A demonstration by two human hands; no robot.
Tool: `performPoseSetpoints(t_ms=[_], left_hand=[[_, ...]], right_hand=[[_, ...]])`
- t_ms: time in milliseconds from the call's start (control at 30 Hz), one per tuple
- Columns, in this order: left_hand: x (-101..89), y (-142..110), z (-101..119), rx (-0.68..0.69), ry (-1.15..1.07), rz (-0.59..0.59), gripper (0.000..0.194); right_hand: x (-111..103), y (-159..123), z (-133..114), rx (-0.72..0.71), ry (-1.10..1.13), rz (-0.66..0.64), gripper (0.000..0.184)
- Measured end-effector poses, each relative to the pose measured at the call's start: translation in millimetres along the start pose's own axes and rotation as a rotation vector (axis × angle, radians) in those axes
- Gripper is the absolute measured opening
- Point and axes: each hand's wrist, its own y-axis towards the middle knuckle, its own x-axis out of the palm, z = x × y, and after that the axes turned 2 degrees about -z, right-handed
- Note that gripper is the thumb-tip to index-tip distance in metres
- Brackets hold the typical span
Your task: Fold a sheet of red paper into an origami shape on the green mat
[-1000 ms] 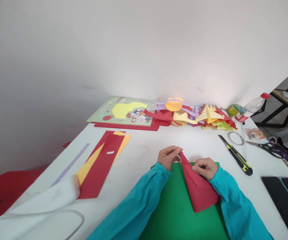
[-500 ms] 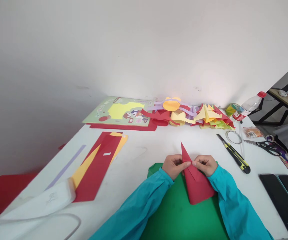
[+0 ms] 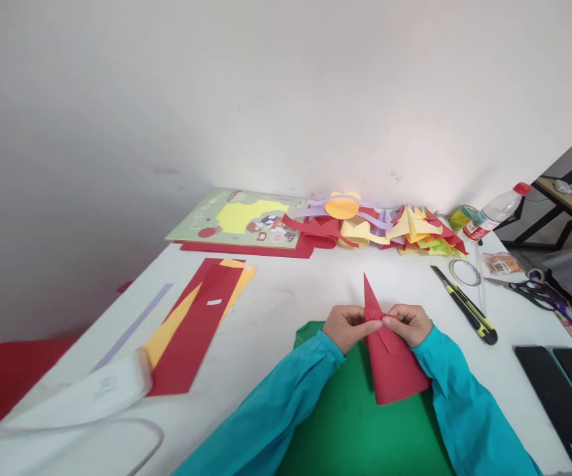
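A folded sheet of red paper point(image 3: 395, 375) is held up in front of me, over the green cloth point(image 3: 350, 423) at the table's near edge. Its narrow point rises above my fingers and its wide end hangs below. My left hand point(image 3: 349, 326) pinches the paper's left edge between thumb and fingers. On the other side, my right hand point(image 3: 408, 324) pinches a fold with thumb and index finger. The two thumb tips nearly meet at the middle of the paper. The fingers behind the sheet are partly hidden.
Right of my hands lie a utility knife point(image 3: 464, 305), a tape roll point(image 3: 464, 272), scissors point(image 3: 528, 291) and dark phones point(image 3: 553, 390). Behind are folded paper pieces point(image 3: 414, 228), a bottle point(image 3: 496, 211) and a green picture pad point(image 3: 236, 221). Red paper strips point(image 3: 191, 330) and a white device point(image 3: 92, 393) lie left.
The red paper's pointed tip stands slightly higher and further right. Both hands keep their pinch, with the fold shifted a little between the fingers.
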Motion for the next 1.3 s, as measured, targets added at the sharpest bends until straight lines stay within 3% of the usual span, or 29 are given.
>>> performPoseSetpoints(t_ms=[167,400,633,767,967,1300], left_hand=[[1.3,0,-2,-0.014,-0.034,-0.06,0.028],[-4.1,2,-4,0.02,-0.053,-0.008,0.022],[-8.9,5,-9,0.048,-0.075,-0.088,0.024],[-10.5,6,-9,0.072,-0.08,-0.128,0.024],[-11.4,6,-8,0.115,-0.045,-0.121,0.023],[-10.6,5,-7,0.159,0.004,-0.101,0.024]], right_hand=[[-5,3,0,0.026,-0.002,-0.026,0.046],[-10,7,2,0.019,0.056,-0.04,0.056],[-1,-3,-5,-0.023,0.123,0.019,0.029],[2,-5,-7,-0.121,0.108,0.088,0.021],[1,-3,-11,-0.278,0.026,0.103,0.018],[2,-4,-11,-0.3,0.062,0.096,0.014]])
